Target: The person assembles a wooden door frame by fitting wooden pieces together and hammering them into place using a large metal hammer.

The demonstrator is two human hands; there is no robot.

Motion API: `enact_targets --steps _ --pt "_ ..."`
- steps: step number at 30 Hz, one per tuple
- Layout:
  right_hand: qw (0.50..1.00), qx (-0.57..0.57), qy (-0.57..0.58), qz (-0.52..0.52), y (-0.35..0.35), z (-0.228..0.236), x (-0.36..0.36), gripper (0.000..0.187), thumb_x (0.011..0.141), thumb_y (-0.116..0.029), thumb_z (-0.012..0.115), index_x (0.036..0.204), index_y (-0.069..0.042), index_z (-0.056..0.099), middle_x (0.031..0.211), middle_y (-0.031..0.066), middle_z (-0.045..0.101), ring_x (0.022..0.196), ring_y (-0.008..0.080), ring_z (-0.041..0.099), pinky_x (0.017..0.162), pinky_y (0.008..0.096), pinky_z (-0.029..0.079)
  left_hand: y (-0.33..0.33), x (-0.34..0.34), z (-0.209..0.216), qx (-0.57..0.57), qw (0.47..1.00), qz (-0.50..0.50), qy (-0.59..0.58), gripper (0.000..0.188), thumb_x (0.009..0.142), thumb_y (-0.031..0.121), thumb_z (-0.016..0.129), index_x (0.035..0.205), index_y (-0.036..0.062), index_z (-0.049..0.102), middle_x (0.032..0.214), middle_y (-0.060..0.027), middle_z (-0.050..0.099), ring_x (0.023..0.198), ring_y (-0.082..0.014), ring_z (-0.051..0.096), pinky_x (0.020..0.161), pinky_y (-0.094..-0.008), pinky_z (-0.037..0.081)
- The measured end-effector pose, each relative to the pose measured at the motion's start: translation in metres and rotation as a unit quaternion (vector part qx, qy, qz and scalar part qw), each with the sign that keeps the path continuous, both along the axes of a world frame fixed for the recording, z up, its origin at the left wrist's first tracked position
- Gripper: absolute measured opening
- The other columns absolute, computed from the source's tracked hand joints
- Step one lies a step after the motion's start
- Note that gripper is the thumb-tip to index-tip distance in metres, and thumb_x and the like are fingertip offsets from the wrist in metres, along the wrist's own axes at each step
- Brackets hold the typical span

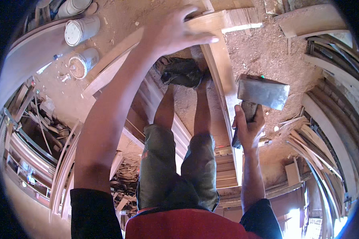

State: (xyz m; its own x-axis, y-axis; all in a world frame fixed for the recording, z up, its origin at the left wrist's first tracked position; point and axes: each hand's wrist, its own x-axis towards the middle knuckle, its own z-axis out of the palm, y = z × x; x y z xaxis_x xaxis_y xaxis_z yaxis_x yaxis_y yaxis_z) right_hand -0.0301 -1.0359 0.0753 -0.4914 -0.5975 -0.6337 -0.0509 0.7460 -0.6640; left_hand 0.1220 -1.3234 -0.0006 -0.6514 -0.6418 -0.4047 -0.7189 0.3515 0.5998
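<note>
My right hand [252, 128] grips a block-headed hammer [262, 92] just right of the wooden frame [222, 65]; left hand [167, 32] over its far end, fingers wide, contact unclear. Likely knocking joints tight; next hit needs fingers clear, frame steady.

We note one hammer [263, 91]: block-shaped grey metal head, dark handle. We find it held up, head uppermost and slightly tilted, just right of the wooden frame's [221, 59] long beam. We record the frame as light brown, its long beam meeting a crosspiece at the far end.
</note>
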Motion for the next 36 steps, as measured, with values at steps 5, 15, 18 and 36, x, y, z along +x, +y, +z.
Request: enact_targets --steps 5,15,18,36 --pt "0.993 -0.002 -0.063 -0.1 0.014 0.003 0.01 0.034 0.094 -0.019 0.071 0.114 0.004 0.055 0.068 0.003 0.061 0.052 0.008 0.056 0.046 0.026 0.045 -0.026 -0.031 0.056 0.207 0.978 0.034 0.016 0.058 0.079 0.039 0.083 0.124 0.0044 0.068 0.109 -0.015 0.074 0.102 -0.0225 0.069 0.092 -0.0327 0.051" --pt "0.994 -0.004 -0.041 -0.104 0.028 -0.014 0.024 0.031 0.093 -0.02 0.074 0.108 0.002 0.056 0.065 0.0016 0.06 0.051 0.0068 0.055 0.045 0.0244 0.044 -0.029 -0.04 0.04 0.222 0.974 0.008 -0.033 0.044 0.083 0.026 0.077 0.119 0.0013 0.071 0.106 -0.0122 0.075 0.097 -0.0187 0.068 0.088 -0.0329 0.051" --pt "0.997 -0.028 -0.005 -0.074 0.032 -0.023 0.025 0.032 0.091 -0.019 0.076 0.107 0.002 0.057 0.066 0.0021 0.061 0.052 0.0067 0.055 0.046 0.0246 0.045 -0.033 -0.045 0.048 0.159 0.982 -0.032 -0.095 0.048 0.082 0.03 0.079 0.119 0.0002 0.07 0.105 -0.0129 0.074 0.097 -0.021 0.068 0.088 -0.0337 0.051" --pt "0.986 -0.075 0.145 0.017 0.053 -0.058 0.031 0.048 0.089 -0.028 0.078 0.116 0.006 0.057 0.088 0.0089 0.064 0.068 0.0131 0.057 0.059 0.0284 0.048 0.048 0.069 0.024 -0.26 0.909 0.299 0.128 0.036 0.091 0.033 0.065 0.118 0.0097 0.069 0.109 -0.0164 0.071 0.105 -0.0367 0.065 0.095 -0.0466 0.051"
